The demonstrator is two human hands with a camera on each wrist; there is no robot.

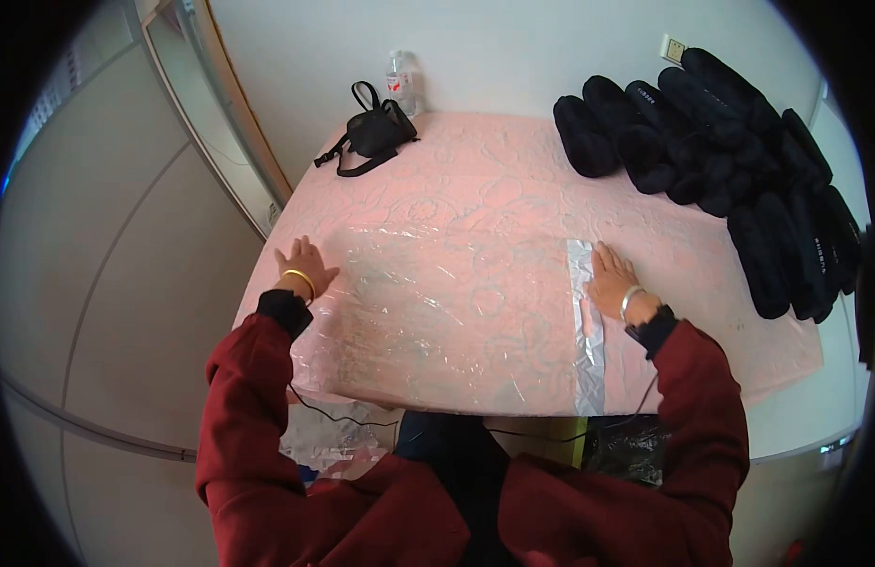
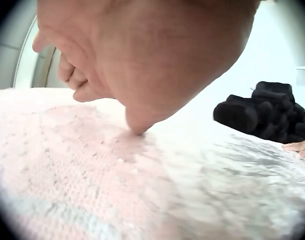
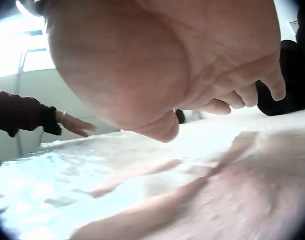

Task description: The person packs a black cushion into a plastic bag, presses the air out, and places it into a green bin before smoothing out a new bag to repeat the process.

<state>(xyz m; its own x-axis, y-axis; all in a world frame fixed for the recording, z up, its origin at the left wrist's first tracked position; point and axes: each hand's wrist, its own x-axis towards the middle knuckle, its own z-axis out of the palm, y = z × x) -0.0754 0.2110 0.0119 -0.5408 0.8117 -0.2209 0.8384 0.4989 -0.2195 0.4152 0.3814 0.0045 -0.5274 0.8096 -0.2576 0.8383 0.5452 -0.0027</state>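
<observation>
A clear plastic bag (image 1: 447, 312) lies flat on the pink patterned bedcover (image 1: 740, 354). Along its right end runs a silvery white band (image 1: 589, 373) with a slot in it. At the bag's left edge is my left hand (image 1: 307, 269), fingers spread; its thumb tip touches the cover in the left wrist view. My right hand (image 1: 611, 282) is beside the band at the other end, fingers stretched forward and palm down. In the right wrist view that palm (image 3: 157, 65) hovers low over the band and cover. Neither hand grips anything.
Many black plush rolls (image 1: 702, 132) are piled at the back right. A small black bag (image 1: 376, 132) with straps sits at the back left, beside a plastic bottle (image 1: 399, 85) by the wall. Crumpled clear plastic (image 1: 338, 435) lies below the front edge, and a dark cable (image 1: 541, 437) hangs there.
</observation>
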